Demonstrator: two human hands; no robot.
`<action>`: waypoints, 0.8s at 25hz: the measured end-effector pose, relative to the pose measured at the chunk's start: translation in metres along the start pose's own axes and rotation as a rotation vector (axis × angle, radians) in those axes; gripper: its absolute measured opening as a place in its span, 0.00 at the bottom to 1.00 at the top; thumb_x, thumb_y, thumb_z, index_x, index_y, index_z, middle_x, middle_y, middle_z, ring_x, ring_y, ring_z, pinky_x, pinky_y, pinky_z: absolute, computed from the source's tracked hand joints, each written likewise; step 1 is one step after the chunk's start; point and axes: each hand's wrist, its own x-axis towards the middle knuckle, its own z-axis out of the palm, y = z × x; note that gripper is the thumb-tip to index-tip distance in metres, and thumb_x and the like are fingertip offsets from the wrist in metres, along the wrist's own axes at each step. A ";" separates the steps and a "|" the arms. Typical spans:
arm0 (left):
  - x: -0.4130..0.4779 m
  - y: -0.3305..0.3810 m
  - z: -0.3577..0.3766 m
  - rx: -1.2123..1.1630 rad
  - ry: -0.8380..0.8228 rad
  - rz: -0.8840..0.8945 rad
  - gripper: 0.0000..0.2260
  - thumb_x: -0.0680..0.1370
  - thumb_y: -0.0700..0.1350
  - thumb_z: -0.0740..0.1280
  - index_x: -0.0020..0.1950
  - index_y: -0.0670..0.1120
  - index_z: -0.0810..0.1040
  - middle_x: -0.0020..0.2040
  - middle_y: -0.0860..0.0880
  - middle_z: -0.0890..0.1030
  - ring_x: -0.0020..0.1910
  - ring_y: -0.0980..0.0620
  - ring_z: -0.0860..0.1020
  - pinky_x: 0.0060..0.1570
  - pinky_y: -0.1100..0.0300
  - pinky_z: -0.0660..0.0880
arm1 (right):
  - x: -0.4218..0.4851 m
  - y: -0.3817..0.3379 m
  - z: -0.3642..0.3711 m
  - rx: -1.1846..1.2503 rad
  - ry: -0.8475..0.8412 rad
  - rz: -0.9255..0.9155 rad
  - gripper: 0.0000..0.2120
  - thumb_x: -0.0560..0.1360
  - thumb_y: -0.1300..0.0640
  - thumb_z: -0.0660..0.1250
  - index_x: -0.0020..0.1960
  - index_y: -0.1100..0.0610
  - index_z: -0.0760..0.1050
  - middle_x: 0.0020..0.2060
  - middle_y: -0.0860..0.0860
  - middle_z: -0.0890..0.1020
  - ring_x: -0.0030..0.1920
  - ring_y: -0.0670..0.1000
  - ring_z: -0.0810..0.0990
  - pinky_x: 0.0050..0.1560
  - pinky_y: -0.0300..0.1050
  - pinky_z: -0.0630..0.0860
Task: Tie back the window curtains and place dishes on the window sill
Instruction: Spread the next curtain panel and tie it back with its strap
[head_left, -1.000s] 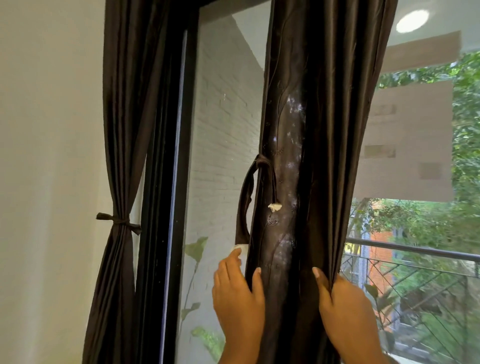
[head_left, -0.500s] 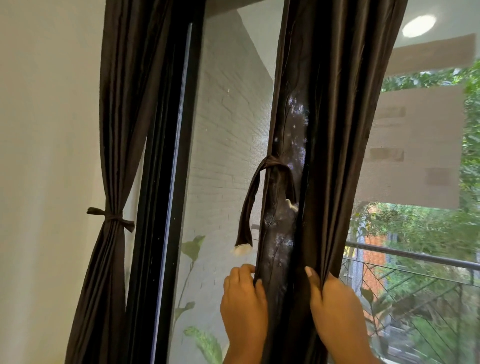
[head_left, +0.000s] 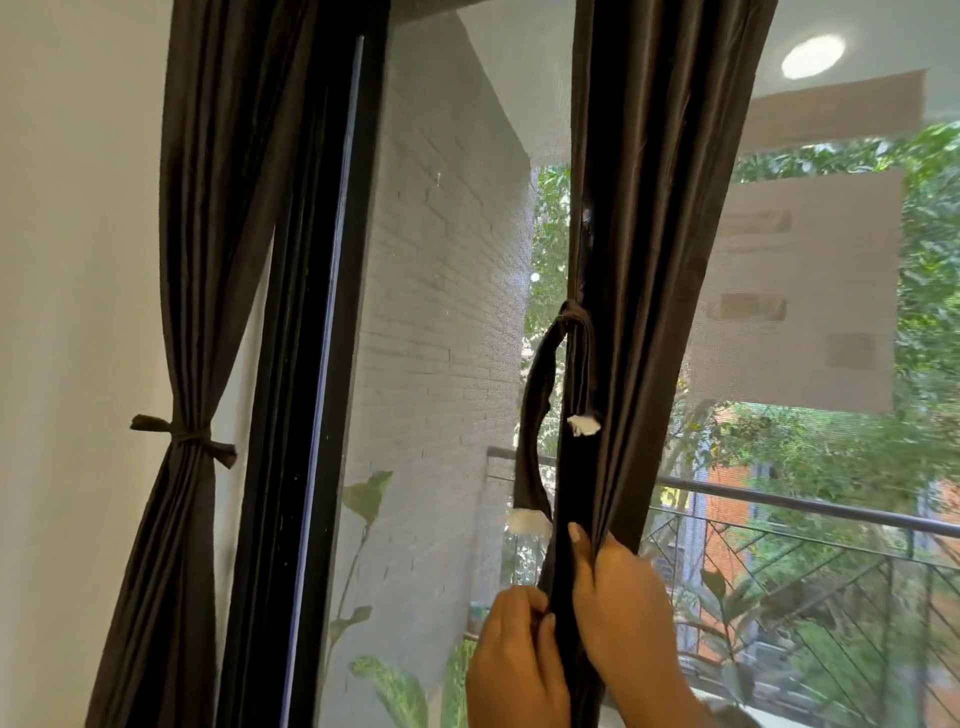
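The left hand (head_left: 514, 660) and right hand (head_left: 618, 618) both curl around the bunched dark curtain (head_left: 649, 260) at the window's middle, squeezing it narrow; its tie-back strap (head_left: 535, 415) hangs just above them, apparently unfastened; the side curtain (head_left: 192, 312) by the wall is already tied.

There are two curtains (head_left: 197, 234) (head_left: 654, 208), two tie straps (head_left: 182, 435) (head_left: 535, 415), two hands (head_left: 514, 665) (head_left: 621, 613) and one window (head_left: 441, 260).

White wall (head_left: 62, 312) is filling the left side, black window frame (head_left: 306, 364) running down beside it. Outside, a white brick wall (head_left: 431, 312) is catching daylight, a metal railing (head_left: 779, 506) crossing before green trees (head_left: 930, 249). A round ceiling light (head_left: 813, 56) is reflecting in the glass.
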 end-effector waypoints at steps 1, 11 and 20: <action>0.000 0.002 0.000 0.008 -0.013 0.016 0.10 0.69 0.40 0.66 0.40 0.55 0.69 0.31 0.62 0.70 0.34 0.61 0.71 0.30 0.79 0.63 | -0.001 -0.002 0.001 0.045 -0.020 0.004 0.21 0.76 0.39 0.45 0.36 0.51 0.67 0.26 0.45 0.70 0.30 0.48 0.74 0.34 0.42 0.73; 0.039 0.045 -0.027 -0.317 0.094 0.079 0.16 0.72 0.52 0.65 0.59 0.61 0.68 0.50 0.60 0.77 0.49 0.64 0.75 0.46 0.78 0.69 | -0.005 -0.005 0.006 -0.063 -0.122 -0.005 0.17 0.79 0.44 0.52 0.57 0.51 0.73 0.47 0.52 0.82 0.48 0.53 0.81 0.48 0.43 0.76; 0.126 0.103 -0.016 -0.442 -0.230 0.155 0.41 0.72 0.45 0.71 0.76 0.53 0.47 0.62 0.65 0.67 0.58 0.73 0.67 0.54 0.82 0.62 | 0.000 -0.017 -0.004 -0.291 -0.395 0.089 0.24 0.80 0.43 0.48 0.73 0.50 0.55 0.64 0.51 0.74 0.62 0.51 0.75 0.61 0.41 0.69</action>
